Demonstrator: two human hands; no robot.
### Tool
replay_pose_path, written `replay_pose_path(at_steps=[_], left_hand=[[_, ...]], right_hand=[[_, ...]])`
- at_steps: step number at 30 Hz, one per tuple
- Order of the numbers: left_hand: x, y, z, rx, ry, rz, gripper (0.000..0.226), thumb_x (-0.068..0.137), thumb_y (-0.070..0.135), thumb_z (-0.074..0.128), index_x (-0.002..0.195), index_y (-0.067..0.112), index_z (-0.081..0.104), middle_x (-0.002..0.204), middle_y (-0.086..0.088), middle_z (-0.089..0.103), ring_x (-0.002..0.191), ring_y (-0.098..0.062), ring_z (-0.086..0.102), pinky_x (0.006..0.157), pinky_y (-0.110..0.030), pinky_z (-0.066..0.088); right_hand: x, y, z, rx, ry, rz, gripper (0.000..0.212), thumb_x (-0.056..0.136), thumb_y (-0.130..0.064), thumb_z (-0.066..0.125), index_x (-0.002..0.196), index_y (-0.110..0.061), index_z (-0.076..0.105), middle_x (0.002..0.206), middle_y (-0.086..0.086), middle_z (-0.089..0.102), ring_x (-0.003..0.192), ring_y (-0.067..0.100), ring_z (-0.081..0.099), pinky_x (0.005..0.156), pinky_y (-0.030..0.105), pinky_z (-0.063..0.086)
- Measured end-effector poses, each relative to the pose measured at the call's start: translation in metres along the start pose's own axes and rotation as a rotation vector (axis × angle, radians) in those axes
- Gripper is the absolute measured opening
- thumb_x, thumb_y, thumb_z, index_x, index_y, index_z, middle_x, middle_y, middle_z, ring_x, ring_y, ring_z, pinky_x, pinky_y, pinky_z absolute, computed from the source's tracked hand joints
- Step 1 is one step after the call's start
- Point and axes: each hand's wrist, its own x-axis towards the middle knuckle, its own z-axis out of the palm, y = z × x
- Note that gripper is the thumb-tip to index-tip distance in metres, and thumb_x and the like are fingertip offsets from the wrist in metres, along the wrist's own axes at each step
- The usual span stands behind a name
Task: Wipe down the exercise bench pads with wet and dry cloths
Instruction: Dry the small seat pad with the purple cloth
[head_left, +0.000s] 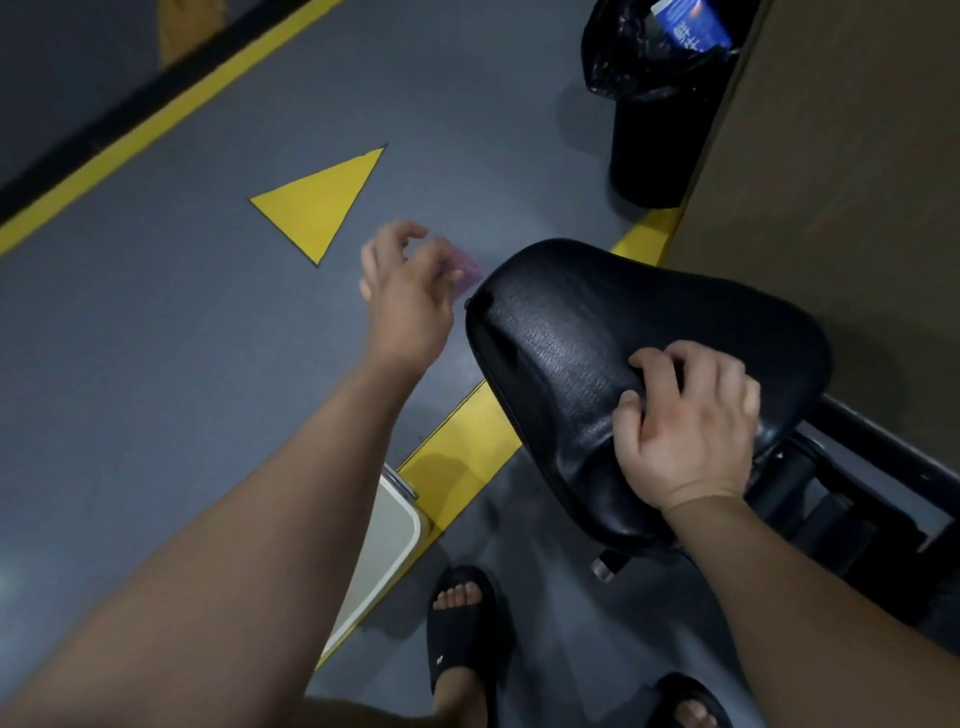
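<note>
Seat pad (597, 353) is sitting right of centre: black vinyl over foam, cracked grain, probably soft under pressure and slick once wet. It's fixed on the bench frame (857, 499), so I'm not lifting it, just bracing it and wiping.

My right hand (691, 421) is resting on the pad's lower right with fingers curled; I can't tell if anything is under them.

My left hand (410, 296) is hovering over the floor just left of the pad, pinching a pink cloth (465, 270). It looks light and limp, so bunching it should give better control.

The cloth is motion-blurred and mostly hidden behind my fingers, so wet or dry is unclear. No second cloth is showing, and the frame is running out of shot on the right.
</note>
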Motion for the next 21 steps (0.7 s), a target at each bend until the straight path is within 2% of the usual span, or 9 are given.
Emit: replay_pose_path(at_steps=[2, 5, 8, 12, 14, 15, 17, 19, 21], left_hand=[[-0.012, -0.002, 0.003, 0.081, -0.035, 0.046, 0.006, 0.095, 0.021, 0.064, 0.092, 0.019, 0.069, 0.123, -0.005, 0.051, 0.115, -0.025, 0.041, 0.089, -0.035, 0.030], [-0.028, -0.006, 0.006, -0.033, -0.190, 0.066, 0.007, 0.096, 0.015, 0.064, 0.092, 0.010, 0.064, 0.099, -0.003, 0.058, 0.099, -0.025, 0.050, 0.081, -0.042, 0.044], [-0.039, -0.006, 0.009, -0.121, -0.300, 0.036, 0.010, 0.097, 0.015, 0.064, 0.091, 0.006, 0.062, 0.099, -0.008, 0.063, 0.095, -0.025, 0.057, 0.080, -0.031, 0.043], [-0.025, 0.010, 0.010, -0.219, -0.249, -0.251, 0.031, 0.100, 0.035, 0.056, 0.082, 0.012, 0.065, 0.083, -0.006, 0.067, 0.080, -0.021, 0.061, 0.069, -0.029, 0.044], [-0.012, 0.011, 0.014, -0.271, -0.243, -0.374, 0.025, 0.102, 0.041, 0.054, 0.093, 0.020, 0.064, 0.078, 0.003, 0.067, 0.075, -0.016, 0.065, 0.066, -0.027, 0.045], [-0.007, 0.010, 0.018, -0.264, -0.258, -0.370, 0.022, 0.101, 0.043, 0.054, 0.103, 0.023, 0.065, 0.077, 0.007, 0.066, 0.076, -0.015, 0.065, 0.066, -0.027, 0.047], [-0.003, 0.007, 0.027, -0.154, -0.318, -0.259, 0.027, 0.101, 0.042, 0.056, 0.117, 0.024, 0.068, 0.085, 0.004, 0.064, 0.090, -0.018, 0.063, 0.076, -0.026, 0.046], [-0.002, 0.005, 0.036, -0.050, -0.319, -0.164, 0.030, 0.102, 0.037, 0.054, 0.124, 0.022, 0.068, 0.109, -0.006, 0.062, 0.114, -0.022, 0.053, 0.098, -0.029, 0.043], [-0.004, 0.010, 0.039, -0.087, -0.305, -0.133, 0.033, 0.107, 0.034, 0.047, 0.130, 0.020, 0.066, 0.126, -0.006, 0.063, 0.121, -0.019, 0.052, 0.104, -0.028, 0.041]], right_hand=[[0.000, 0.000, 0.000, -0.007, 0.005, -0.002, 0.038, 0.086, -0.032, 0.054, 0.117, -0.016, 0.068, 0.118, 0.012, 0.056, 0.109, 0.035, 0.047, 0.093, 0.047, 0.034], [0.000, 0.001, -0.002, -0.003, 0.007, -0.001, 0.037, 0.085, -0.032, 0.054, 0.116, -0.016, 0.068, 0.118, 0.012, 0.057, 0.110, 0.035, 0.048, 0.093, 0.047, 0.035], [0.001, 0.000, -0.002, -0.006, 0.006, -0.002, 0.037, 0.085, -0.032, 0.054, 0.115, -0.017, 0.068, 0.117, 0.011, 0.057, 0.109, 0.035, 0.048, 0.092, 0.046, 0.035], [0.001, 0.000, -0.002, -0.007, 0.007, -0.004, 0.036, 0.084, -0.032, 0.055, 0.114, -0.017, 0.068, 0.117, 0.011, 0.057, 0.108, 0.035, 0.047, 0.092, 0.046, 0.034], [0.002, 0.000, -0.002, -0.011, 0.003, -0.005, 0.036, 0.085, -0.032, 0.054, 0.114, -0.017, 0.068, 0.116, 0.011, 0.057, 0.108, 0.035, 0.047, 0.092, 0.046, 0.034], [0.002, -0.001, -0.002, -0.013, 0.001, -0.004, 0.037, 0.085, -0.032, 0.054, 0.114, -0.017, 0.068, 0.116, 0.011, 0.057, 0.108, 0.035, 0.047, 0.092, 0.046, 0.034], [0.002, -0.001, -0.002, -0.014, -0.002, -0.001, 0.037, 0.085, -0.033, 0.053, 0.114, -0.016, 0.068, 0.116, 0.011, 0.057, 0.107, 0.035, 0.047, 0.091, 0.047, 0.035], [0.002, 0.000, -0.003, -0.012, -0.006, 0.002, 0.037, 0.085, -0.033, 0.053, 0.115, -0.016, 0.068, 0.116, 0.011, 0.057, 0.107, 0.035, 0.048, 0.091, 0.046, 0.035], [0.003, 0.000, -0.003, -0.007, -0.009, 0.005, 0.037, 0.085, -0.033, 0.053, 0.115, -0.016, 0.068, 0.116, 0.011, 0.057, 0.108, 0.035, 0.048, 0.092, 0.047, 0.035]])
